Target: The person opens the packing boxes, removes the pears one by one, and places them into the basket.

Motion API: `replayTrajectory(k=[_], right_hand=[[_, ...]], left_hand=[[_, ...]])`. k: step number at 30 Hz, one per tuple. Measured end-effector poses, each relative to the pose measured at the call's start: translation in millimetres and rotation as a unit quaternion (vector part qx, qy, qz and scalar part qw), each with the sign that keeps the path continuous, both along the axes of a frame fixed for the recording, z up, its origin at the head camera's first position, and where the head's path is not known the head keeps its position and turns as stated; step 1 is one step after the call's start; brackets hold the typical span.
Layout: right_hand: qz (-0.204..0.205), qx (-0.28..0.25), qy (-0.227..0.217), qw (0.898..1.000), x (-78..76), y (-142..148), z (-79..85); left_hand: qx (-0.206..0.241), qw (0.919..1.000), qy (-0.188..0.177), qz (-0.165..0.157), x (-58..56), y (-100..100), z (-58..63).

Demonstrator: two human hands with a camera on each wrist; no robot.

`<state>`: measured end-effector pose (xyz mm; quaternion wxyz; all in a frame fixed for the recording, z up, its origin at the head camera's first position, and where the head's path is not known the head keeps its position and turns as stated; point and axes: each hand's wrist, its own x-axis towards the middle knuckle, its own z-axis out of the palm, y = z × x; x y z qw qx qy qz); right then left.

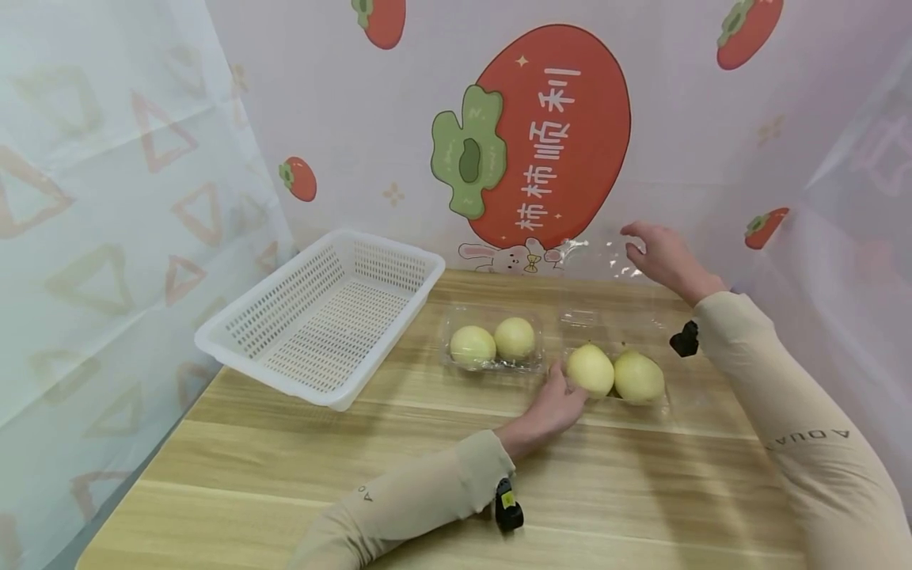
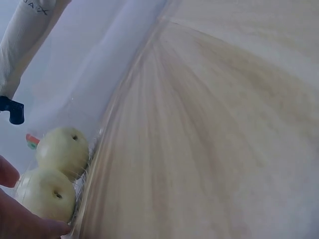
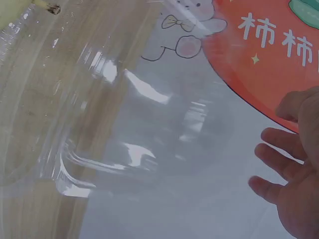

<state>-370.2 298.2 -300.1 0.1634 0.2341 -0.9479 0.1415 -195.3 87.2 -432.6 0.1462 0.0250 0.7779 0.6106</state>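
Head view: a rectangular clear plastic box, its see-through lid raised at the back, lies just ahead and to the right of the person's left hand, with its long axis running left to right across the wood-grained surface; the two round, pale yellow-green pears in it sit side by side along that axis. Of the two hands the left is nearer, a finger and thumb set about the box's near left corner beside the left-hand pear; whether they grip the plastic or only touch it, I cannot tell. The right hand hangs higher and farther back, near the raised lid, its fingers loosely parted and holding nothing. Counted, there are two clear boxes, the second box lying left of the first with two more pears in it, making four pears; and one white, rectangular, perforated plastic basket, farther left, its long axis slanting away from the person
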Motion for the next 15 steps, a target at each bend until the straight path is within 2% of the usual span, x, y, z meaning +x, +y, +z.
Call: replayTrajectory(k=[9, 15], right_hand=[[0.0, -0.013, -0.042, 0.999, 6.0, 10, -6.8], [0.004, -0.026, -0.048, 0.999, 9.8, 14, -9.4]], left_hand=[[-0.019, 0.9996, -0.011, -0.017, -1.2, -7, -1.2], [-0.034, 0.9985, 0.004, -0.042, -1.6, -12, 7.0]])
